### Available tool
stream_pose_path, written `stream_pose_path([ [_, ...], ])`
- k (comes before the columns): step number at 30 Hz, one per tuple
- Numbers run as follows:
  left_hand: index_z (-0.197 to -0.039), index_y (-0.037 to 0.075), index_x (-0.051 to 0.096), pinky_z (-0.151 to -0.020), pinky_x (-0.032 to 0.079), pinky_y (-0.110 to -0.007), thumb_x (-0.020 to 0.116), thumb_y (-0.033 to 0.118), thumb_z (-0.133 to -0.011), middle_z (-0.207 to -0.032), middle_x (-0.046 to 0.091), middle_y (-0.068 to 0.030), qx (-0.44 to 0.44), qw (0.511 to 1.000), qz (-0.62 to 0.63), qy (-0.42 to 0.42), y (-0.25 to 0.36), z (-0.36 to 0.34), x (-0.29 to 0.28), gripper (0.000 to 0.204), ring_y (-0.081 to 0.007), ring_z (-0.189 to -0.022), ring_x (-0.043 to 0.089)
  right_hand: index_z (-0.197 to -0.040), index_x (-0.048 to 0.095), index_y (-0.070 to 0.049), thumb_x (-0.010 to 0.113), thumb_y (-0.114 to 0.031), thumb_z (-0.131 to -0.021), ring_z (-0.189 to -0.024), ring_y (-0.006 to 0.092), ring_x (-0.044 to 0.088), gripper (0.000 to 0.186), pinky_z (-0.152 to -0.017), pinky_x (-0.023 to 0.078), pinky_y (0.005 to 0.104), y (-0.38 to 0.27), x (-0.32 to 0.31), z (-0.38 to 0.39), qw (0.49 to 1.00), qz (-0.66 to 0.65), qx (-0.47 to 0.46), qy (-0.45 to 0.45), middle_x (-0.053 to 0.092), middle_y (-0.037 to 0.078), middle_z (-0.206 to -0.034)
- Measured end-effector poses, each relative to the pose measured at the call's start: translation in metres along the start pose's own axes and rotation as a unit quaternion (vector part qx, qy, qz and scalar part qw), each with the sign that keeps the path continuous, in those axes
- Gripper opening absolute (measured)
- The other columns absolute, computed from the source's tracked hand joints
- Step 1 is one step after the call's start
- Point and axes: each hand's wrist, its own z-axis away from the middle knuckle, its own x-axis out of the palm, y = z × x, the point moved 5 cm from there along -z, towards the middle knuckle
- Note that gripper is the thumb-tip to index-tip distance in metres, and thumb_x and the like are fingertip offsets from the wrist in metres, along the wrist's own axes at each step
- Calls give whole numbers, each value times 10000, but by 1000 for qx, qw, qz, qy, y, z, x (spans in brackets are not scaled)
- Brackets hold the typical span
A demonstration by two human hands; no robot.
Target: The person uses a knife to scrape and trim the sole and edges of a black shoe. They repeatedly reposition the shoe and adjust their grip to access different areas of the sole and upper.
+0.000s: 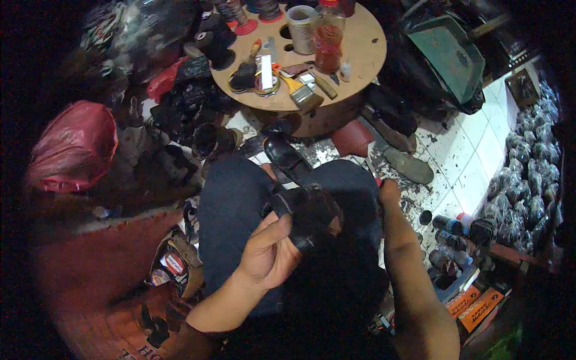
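Note:
My left hand (270,249) is closed on a dark black shoe (312,219), held over my lap with the thumb on its near side. Shadow hides much of its shape. Beside my right knee, my right hand (390,192) is closed, its fingers mostly turned from view. A red-handled tool (378,182) with what looks like a thin pale blade pokes out of it. Past the held shoe, between my knees, is another shiny black shoe (285,157).
A round wooden table (369,45) ahead carries brushes (306,97), a red-capped jar (329,45), a tin (301,27) and thread spools. Shoe soles (408,166) and brown-red sheet material (353,139) lie on the tiled floor. Plastic-wrapped bundles (528,174) and orange boxes (480,309) stand right; a red bag (78,144) sits left.

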Motion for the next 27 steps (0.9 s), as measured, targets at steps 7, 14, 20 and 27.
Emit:
stream_pose_path([
  [7,-1550,75,391,-1243,369,-489,714,139,-971,-1531,485,-189,-11,999,10,-33,-3,1,6,666,-354,-1442,481,-1008,741,-59,687,-385,-930,-968,413,696,339,-861,548,509,7,-23,5,995,-56,-50,67,716,200,-1008],
  [14,-1398,-33,538,-1124,480,-418,647,253,-1020,-1324,666,-163,20,995,-102,0,-6,11,2,486,-276,-1246,644,-1199,711,-44,738,-272,-948,-1007,345,700,340,-900,532,443,22,-67,12,943,-264,-84,182,723,185,-1080],
  [20,-1377,-44,570,-1056,488,-348,612,266,-1020,-1254,694,-118,23,983,-177,-48,-3,21,7,475,-202,-1150,668,-1173,651,4,691,-243,-999,-892,280,662,304,-844,513,404,-16,-175,76,871,-418,-50,254,698,167,-996],
  [27,-1369,-37,560,-1089,461,-348,565,163,-1036,-1288,670,-138,74,971,-224,-43,-21,35,4,388,-209,-1200,640,-1336,605,26,565,-163,-1075,-1049,188,593,325,-929,481,335,-92,-345,278,845,-467,-135,223,642,116,-1184],
])
